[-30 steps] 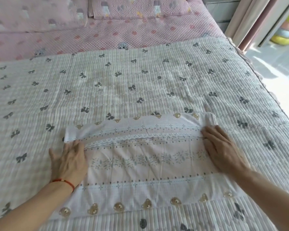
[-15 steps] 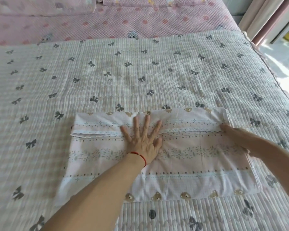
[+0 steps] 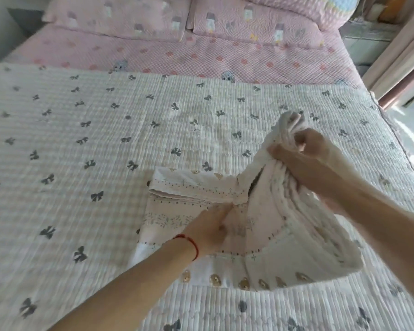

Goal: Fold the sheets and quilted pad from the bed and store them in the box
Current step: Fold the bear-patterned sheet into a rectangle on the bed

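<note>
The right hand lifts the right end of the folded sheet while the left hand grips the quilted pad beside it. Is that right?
Not quite. In the head view the left hand presses on the folded sheet itself, not the quilted pad. The right hand does lift the right end.

Left hand [image 3: 210,226] fingertips under sheet [image 3: 196,187]

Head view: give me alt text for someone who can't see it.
The right hand grips the folded sheet's right end, bunched and lifted, while the left hand presses its middle down on the bow-print quilted pad. Pink pillows lie beyond.
</note>
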The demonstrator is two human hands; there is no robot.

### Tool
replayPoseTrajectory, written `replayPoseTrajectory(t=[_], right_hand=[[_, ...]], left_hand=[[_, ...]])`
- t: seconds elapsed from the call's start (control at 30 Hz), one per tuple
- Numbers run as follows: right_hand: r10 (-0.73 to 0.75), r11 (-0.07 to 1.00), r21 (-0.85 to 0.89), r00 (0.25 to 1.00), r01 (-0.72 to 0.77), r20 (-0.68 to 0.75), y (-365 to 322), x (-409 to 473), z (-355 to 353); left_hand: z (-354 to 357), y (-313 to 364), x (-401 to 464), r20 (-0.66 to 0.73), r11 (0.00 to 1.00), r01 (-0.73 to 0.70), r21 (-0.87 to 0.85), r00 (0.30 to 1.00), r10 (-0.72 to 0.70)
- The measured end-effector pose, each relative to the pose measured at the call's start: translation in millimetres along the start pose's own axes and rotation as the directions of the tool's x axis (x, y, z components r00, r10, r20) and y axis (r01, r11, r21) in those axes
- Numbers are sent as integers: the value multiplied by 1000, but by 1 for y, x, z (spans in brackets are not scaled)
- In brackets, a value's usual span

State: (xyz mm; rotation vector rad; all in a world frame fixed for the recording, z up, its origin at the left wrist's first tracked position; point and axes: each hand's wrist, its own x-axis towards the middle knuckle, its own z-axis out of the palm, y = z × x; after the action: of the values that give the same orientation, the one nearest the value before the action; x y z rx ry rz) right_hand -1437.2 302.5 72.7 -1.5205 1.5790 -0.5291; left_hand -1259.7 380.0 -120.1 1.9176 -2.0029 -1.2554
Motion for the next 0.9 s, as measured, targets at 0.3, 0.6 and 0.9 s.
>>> replayPoseTrajectory(t=[0.3,0.6,0.9], right_hand=[[-150,895,-420,988,149,31,-51,6,233],[-101,866,-499,978,-4,-184,92,18,228],[-31,821,-569,992,-44,-122,167,48,243]], left_hand=[[-120,-96,-91,-90,297,79,-952,853,-515],[-59,-120,-26,-506,812,392,-431,640,-578],[-3,-140,13,-652,829,526,-191,563,-507]])
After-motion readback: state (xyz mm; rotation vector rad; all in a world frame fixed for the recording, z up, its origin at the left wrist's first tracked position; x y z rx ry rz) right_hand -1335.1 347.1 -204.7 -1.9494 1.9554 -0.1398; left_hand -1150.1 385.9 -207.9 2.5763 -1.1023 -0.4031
